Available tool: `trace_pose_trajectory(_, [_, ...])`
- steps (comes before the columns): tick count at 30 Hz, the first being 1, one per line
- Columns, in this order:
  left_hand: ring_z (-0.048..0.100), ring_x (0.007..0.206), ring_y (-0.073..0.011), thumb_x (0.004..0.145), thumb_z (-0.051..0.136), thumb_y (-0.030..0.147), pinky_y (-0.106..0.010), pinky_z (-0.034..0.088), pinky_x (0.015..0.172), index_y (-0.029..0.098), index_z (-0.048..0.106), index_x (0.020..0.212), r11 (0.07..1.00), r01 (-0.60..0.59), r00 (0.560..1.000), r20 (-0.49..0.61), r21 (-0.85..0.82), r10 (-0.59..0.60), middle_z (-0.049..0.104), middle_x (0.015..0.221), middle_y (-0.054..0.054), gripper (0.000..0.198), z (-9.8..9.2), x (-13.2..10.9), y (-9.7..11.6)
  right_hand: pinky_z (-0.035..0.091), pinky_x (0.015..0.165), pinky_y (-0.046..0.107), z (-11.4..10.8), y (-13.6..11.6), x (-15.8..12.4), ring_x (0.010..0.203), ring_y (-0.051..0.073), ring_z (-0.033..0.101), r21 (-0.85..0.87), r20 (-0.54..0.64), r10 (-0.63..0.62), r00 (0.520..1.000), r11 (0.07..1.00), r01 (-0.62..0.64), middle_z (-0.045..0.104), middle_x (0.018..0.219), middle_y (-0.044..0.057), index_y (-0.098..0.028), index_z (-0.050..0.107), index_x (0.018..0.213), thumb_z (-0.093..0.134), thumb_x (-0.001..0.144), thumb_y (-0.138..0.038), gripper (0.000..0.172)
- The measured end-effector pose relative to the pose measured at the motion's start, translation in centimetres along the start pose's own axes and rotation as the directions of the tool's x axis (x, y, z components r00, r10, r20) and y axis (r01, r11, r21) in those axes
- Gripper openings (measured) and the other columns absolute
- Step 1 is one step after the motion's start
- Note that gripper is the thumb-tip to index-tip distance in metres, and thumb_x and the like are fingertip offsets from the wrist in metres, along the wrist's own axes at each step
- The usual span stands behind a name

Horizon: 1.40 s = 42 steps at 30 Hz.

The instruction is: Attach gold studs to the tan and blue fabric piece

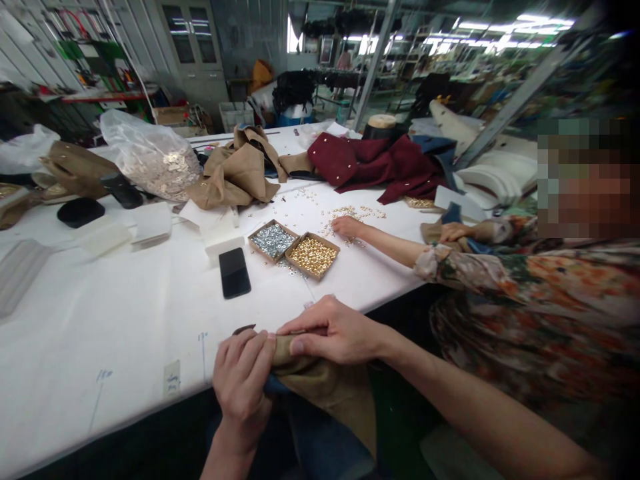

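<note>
Just off the table's front edge, a piece of tan fabric (335, 393) with a blue side hangs from both of my hands. My left hand (244, 373) is closed around its left end, fingers curled over the top. My right hand (337, 333) pinches the upper edge between thumb and fingers, close beside the left. A small dark brown tip (244, 329) sticks out above my left fingers; I cannot make out what it is. Beyond my hands are a cardboard tray of silver eyelets (273, 241) and a tray of gold eyelets (313, 256), touching at their corners.
A black phone (234, 273) lies near the trays on the white table (135, 320). To the right, a co-worker's hand (349, 227) reaches among loose gold eyelets. Tan cloth pieces (235, 170), maroon cloth (370, 163) and a clear plastic bag (150, 157) lie farther back.
</note>
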State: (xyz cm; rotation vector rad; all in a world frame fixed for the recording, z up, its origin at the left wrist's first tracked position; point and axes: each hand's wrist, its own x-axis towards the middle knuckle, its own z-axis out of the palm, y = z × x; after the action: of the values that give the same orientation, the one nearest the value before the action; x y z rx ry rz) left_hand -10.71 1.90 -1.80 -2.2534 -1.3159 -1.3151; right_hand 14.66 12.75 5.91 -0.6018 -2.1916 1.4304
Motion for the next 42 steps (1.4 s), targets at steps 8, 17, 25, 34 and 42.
trace_pose_trajectory(8, [0.072, 0.136, -0.0267, 0.091, 0.072, 0.0, -0.041, 0.052, 0.12, 0.01, 0.08, 0.134, 1.0, 0.0, 1.0, 0.028, 0.012, 0.0, 0.08, 0.137, -0.011, 0.045, -0.4, 0.6, 0.0, 0.044, 0.067, 0.025, 0.4, 0.7, -0.5, 0.07, 0.012, 0.068, -0.267, -0.038, -0.26, 0.965, 0.933, 0.241, 0.08, 0.086, 0.001, -0.023, 0.086, 0.148, 0.098, 0.097, -0.048, 0.058])
trace_pose_trajectory(17, [0.071, 0.131, -0.0242, 0.097, 0.067, 0.007, -0.041, 0.047, 0.116, 0.014, 0.078, 0.142, 1.0, -0.004, 0.997, 0.072, -0.004, 0.004, 0.08, 0.143, -0.009, 0.047, 0.2, 0.2, 0.4, 0.041, 0.065, 0.033, 0.2, -0.8, -1.0, 0.069, 0.016, 0.067, -0.496, 0.01, -0.254, 0.967, 0.838, 0.225, 0.074, 0.078, 0.003, -0.019, 0.091, 0.125, 0.077, 0.109, -0.038, 0.029])
trace_pose_trajectory(25, [0.072, 0.124, -0.0216, 0.101, 0.072, 0.017, -0.039, 0.047, 0.108, 0.005, 0.081, 0.127, 0.993, -0.053, 0.998, 0.028, -0.105, 0.056, 0.081, 0.129, -0.014, 0.029, -1.1, 2.3, 1.1, 0.051, 0.069, 0.023, 0.1, -0.8, -1.2, 0.075, 0.012, 0.073, -0.118, -0.092, -0.242, 0.966, 0.966, 0.231, 0.085, 0.099, 0.004, -0.021, 0.088, 0.142, 0.094, 0.102, -0.046, 0.048])
trace_pose_trajectory(34, [0.075, 0.131, -0.0232, 0.102, 0.067, 0.013, -0.04, 0.052, 0.112, 0.007, 0.08, 0.131, 0.993, -0.056, 0.998, 0.013, -0.1, 0.058, 0.081, 0.129, -0.014, 0.032, -1.7, 3.5, 1.2, 0.032, 0.049, 0.021, 0.8, -1.9, -2.0, 0.053, 0.007, 0.04, -0.074, -0.17, -0.145, 0.975, 0.988, 0.134, 0.056, 0.066, -0.007, -0.015, 0.082, 0.141, 0.099, 0.095, -0.047, 0.058])
trace_pose_trajectory(42, [0.07, 0.128, -0.0214, 0.104, 0.062, 0.017, -0.039, 0.048, 0.114, 0.01, 0.08, 0.134, 0.997, -0.026, 0.997, 0.072, -0.066, 0.031, 0.08, 0.133, -0.012, 0.035, -1.7, 3.5, 1.2, 0.041, 0.057, 0.026, 0.2, -1.6, -2.0, 0.059, 0.01, 0.056, -0.222, -0.157, -0.201, 0.967, 0.961, 0.164, 0.075, 0.078, 0.001, -0.016, 0.087, 0.13, 0.093, 0.101, -0.055, 0.049])
